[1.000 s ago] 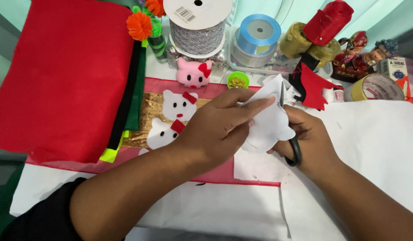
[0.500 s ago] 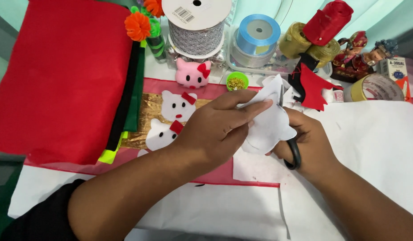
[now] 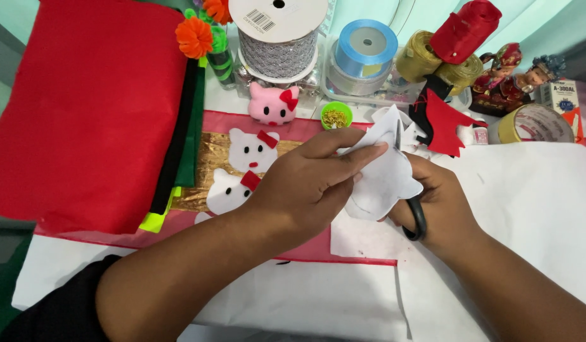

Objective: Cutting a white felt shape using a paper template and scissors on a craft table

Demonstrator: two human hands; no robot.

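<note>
Two hands at centre: left hand (image 3: pixel 305 190) w/ fingers pinched on white felt piece (image 3: pixel 385 174); right hand (image 3: pixel 435 202), at 3 o'clock, fingers clamped thru black scissors (image 3: pixel 416 218). Risk: felt may twist in the pinch, so the cut wanders; blade close to left fingertips.

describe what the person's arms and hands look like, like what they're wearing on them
Both forearms are bare. The left hand and right hand wear no gloves, and no rings, watch or bracelets show. A dark, black-looking sleeve covers the left upper arm near the frame's bottom edge; no sleeve shows on the right arm.
</note>
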